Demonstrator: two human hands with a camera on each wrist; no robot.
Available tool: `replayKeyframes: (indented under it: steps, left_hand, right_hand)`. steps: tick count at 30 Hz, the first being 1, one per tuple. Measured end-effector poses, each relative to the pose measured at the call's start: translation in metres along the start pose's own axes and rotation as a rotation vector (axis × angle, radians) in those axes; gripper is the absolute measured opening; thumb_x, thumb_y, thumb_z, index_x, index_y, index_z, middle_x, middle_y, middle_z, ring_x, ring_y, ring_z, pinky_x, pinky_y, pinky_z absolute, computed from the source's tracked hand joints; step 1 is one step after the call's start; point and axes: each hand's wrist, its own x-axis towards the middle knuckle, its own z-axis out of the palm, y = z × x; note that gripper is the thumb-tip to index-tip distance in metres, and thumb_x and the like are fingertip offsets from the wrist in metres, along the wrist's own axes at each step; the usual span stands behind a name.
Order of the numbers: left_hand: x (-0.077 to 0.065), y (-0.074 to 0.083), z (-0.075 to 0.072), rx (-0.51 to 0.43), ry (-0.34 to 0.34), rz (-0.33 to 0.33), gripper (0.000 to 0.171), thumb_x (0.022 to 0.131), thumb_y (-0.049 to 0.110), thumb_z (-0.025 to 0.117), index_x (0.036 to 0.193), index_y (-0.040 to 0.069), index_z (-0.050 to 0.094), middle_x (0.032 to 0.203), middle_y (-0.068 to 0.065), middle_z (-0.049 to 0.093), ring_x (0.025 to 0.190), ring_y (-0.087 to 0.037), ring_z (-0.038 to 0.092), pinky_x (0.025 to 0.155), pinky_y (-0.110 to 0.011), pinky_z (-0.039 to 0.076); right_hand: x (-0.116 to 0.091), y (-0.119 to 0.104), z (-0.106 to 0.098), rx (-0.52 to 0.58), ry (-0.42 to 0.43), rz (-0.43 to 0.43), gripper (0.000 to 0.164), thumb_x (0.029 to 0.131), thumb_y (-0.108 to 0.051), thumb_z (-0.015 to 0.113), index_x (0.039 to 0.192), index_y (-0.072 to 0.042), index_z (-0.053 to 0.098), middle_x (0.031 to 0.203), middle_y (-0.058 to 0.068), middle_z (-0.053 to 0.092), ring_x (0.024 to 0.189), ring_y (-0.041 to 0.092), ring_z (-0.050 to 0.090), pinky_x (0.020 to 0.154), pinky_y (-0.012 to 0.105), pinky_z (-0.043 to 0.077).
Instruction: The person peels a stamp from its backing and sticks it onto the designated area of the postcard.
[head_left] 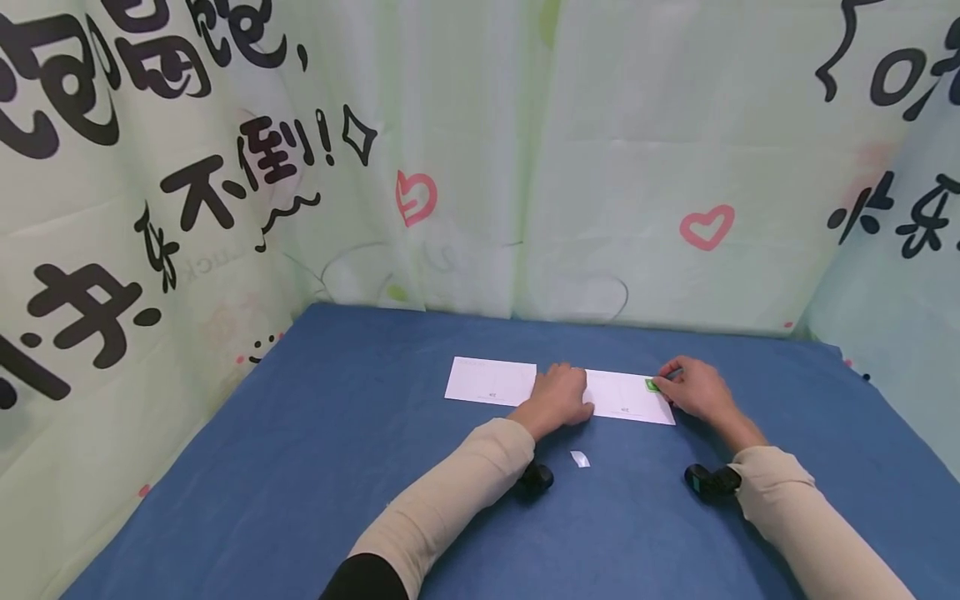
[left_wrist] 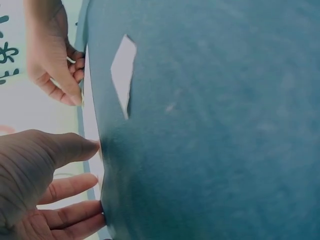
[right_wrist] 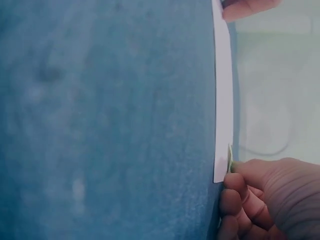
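Note:
A long white paper [head_left: 491, 380] with small print near its lower edge lies flat on the blue cloth. My left hand [head_left: 558, 396] rests on its middle and hides that part; in the left wrist view its thumb and extended fingers touch the near edge. At the paper's right end, my right hand [head_left: 697, 390] pinches a small green stamp-like sticker [head_left: 651, 385] between thumb and index finger. The right wrist view shows this sticker [right_wrist: 230, 155] standing on edge at the paper's end, partly covered by the fingertips.
A small white paper scrap [head_left: 581, 459] lies on the blue tablecloth [head_left: 315, 467] between the forearms. Black wrist cameras hang below both sleeves. Pale green curtains [head_left: 600, 167] with black lettering and pink hearts stand behind the table and at both sides.

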Motion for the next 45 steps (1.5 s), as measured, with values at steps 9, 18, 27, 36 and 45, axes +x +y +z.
replayKeyframes:
  steps: [9, 18, 27, 36, 45]
  left_hand:
    - [0.003, 0.004, 0.001, -0.015, -0.042, -0.02, 0.02, 0.093, 0.033, 0.073, 0.098, 0.013, 0.073, 0.088, 0.0, 0.062, 0.086, -0.015, 0.054, 0.089, -0.036, 0.05]
    - [0.004, 0.001, -0.001, -0.024, -0.063, -0.008, 0.019, 0.093, 0.032, 0.074, 0.094, 0.013, 0.07, 0.081, 0.002, 0.058, 0.077, -0.013, 0.052, 0.078, -0.033, 0.048]
    - [0.005, -0.003, -0.007, -0.08, -0.063, -0.058, 0.029, 0.092, 0.035, 0.077, 0.112, 0.015, 0.073, 0.107, 0.003, 0.069, 0.1, -0.014, 0.061, 0.11, -0.044, 0.043]
    - [0.006, -0.003, -0.007, -0.071, -0.053, -0.067, 0.029, 0.092, 0.036, 0.077, 0.111, 0.015, 0.073, 0.105, 0.002, 0.068, 0.098, -0.013, 0.058, 0.108, -0.044, 0.044]
    - [0.006, 0.001, -0.006, -0.053, -0.053, -0.052, 0.027, 0.091, 0.035, 0.077, 0.109, 0.015, 0.073, 0.105, 0.002, 0.068, 0.099, -0.014, 0.058, 0.106, -0.044, 0.045]
  right_hand:
    - [-0.015, 0.011, -0.006, 0.073, 0.008, -0.025, 0.041, 0.105, -0.023, 0.056, 0.122, 0.013, 0.056, 0.084, 0.016, 0.07, 0.071, 0.021, 0.063, 0.062, 0.032, 0.044]
    - [-0.029, 0.012, -0.013, 0.055, 0.063, -0.094, 0.046, 0.105, -0.026, 0.059, 0.124, 0.015, 0.057, 0.115, 0.036, 0.063, 0.104, 0.048, 0.061, 0.083, 0.057, 0.051]
    - [-0.023, -0.005, -0.009, -0.089, -0.027, -0.257, 0.056, 0.1, -0.027, 0.064, 0.133, 0.017, 0.053, 0.133, 0.04, 0.054, 0.124, 0.057, 0.05, 0.1, 0.067, 0.041]
    - [-0.027, -0.022, -0.005, -0.216, -0.121, -0.325, 0.07, 0.099, -0.033, 0.067, 0.14, 0.019, 0.046, 0.145, 0.044, 0.041, 0.134, 0.063, 0.037, 0.108, 0.071, 0.031]
    - [-0.034, -0.024, -0.002, -0.24, -0.243, -0.236, 0.082, 0.103, -0.043, 0.057, 0.148, 0.02, 0.031, 0.154, 0.043, 0.027, 0.14, 0.064, 0.023, 0.106, 0.078, 0.024]
